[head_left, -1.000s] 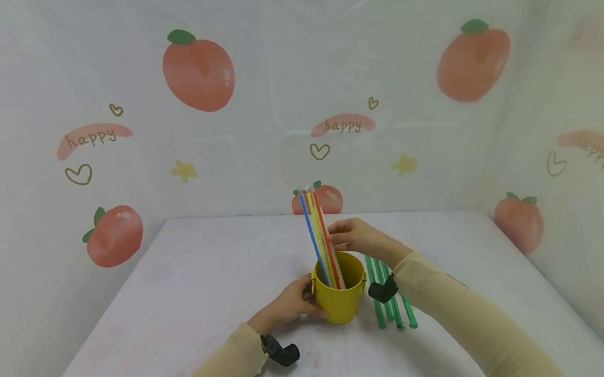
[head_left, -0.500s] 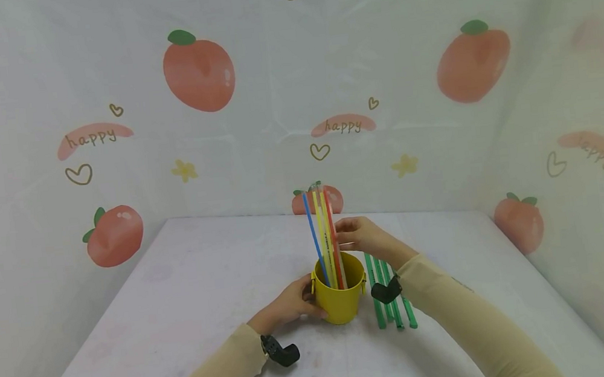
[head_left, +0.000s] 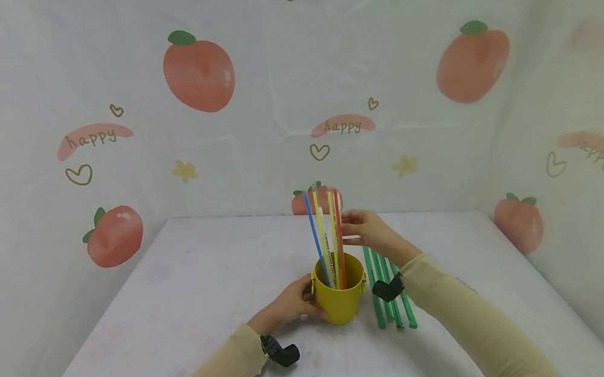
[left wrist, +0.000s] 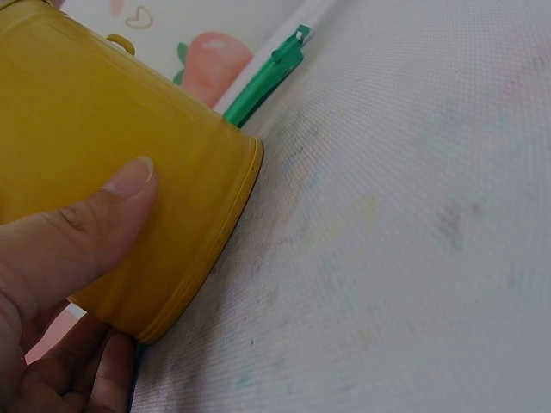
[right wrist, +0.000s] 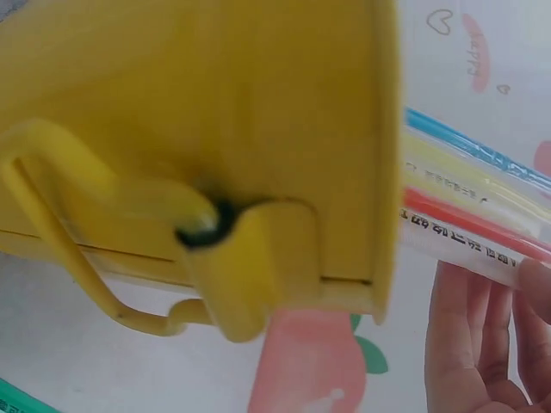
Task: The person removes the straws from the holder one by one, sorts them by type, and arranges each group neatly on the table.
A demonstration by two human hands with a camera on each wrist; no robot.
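Several wrapped drinking straws (head_left: 321, 241), blue, yellow and red in clear sleeves, stand upright in a small yellow bucket (head_left: 339, 305) with side handles. My left hand (head_left: 286, 305) grips the bucket's left side; in the left wrist view its thumb (left wrist: 120, 194) lies along the wall and the fingers go round low down. Above the rim, my right hand (head_left: 368, 230) pinches the red straw (head_left: 339, 227) at the right side of the bunch. The right wrist view shows thumb and fingers at the printed sleeves (right wrist: 465, 245). The straws' lower ends are hidden inside the bucket.
Several green wrapped straws (head_left: 389, 301) lie on the white tablecloth (head_left: 207, 282) just right of the bucket, partly under my right wrist. A white printed curtain (head_left: 255, 156) stands behind the table's far edge. Each wrist wears a black camera (head_left: 280, 351).
My right hand has shifted slightly right with the red straw. The straws have spread apart and stand more upright. My left hand and the bucket have stayed put.
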